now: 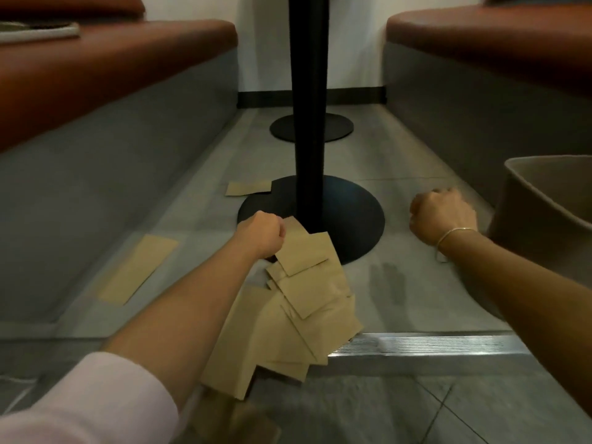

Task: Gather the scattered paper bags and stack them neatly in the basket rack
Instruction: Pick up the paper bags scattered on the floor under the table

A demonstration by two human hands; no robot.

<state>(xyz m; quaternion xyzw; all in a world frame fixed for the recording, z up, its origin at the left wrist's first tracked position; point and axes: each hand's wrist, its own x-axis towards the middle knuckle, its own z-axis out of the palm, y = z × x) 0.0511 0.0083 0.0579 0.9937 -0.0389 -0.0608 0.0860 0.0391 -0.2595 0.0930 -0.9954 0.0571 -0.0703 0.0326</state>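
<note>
My left hand (261,233) grips a fanned bundle of several brown paper bags (288,315) that hangs down over the floor in front of a black table base. One flat paper bag (137,269) lies on the floor at the left, along the bench foot. Another paper bag (248,188) lies farther back, touching the far left rim of the table base. My right hand (442,216) is curled into a fist above the floor at the right and holds nothing that I can see. It is close to a tan basket (544,203) at the right edge.
A black table post (309,107) rises from a round black base (352,216) in mid floor; a second round base (312,126) sits behind. Brown cushioned benches (112,68) flank both sides. A ribbed metal step strip (416,346) crosses the floor in front.
</note>
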